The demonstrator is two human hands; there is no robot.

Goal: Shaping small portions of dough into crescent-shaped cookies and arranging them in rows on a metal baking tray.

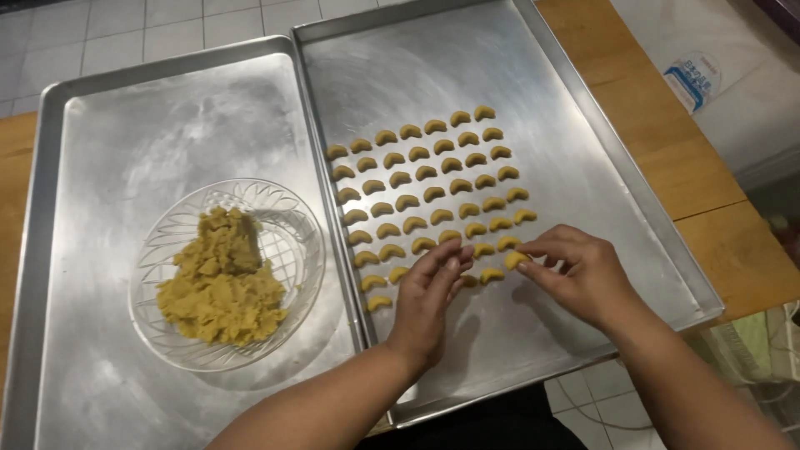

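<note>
Fingers of right hand (583, 271) pinch soft crescent dough piece (515, 260) on dull metal tray (583, 158); left hand (429, 296) fingers loose, open.

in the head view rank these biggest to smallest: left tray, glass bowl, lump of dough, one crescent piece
1. left tray
2. glass bowl
3. lump of dough
4. crescent piece

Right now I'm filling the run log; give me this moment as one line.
right hand: pinching crescent on right tray | left hand: fingertips at crescent rows | dough bowl: left tray
</note>
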